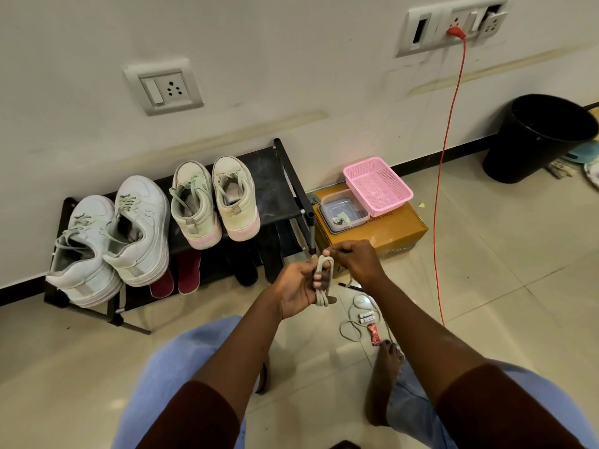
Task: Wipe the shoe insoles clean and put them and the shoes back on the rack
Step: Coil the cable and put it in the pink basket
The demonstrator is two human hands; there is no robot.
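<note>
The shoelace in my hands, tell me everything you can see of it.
The shoelace is a pale beige cord, seemingly woven fabric, wound into several long upright loops. The left hand grips the bundle round its middle; the right hand pinches it at the top. A loose length seems to run down to the tiled floor.
</note>
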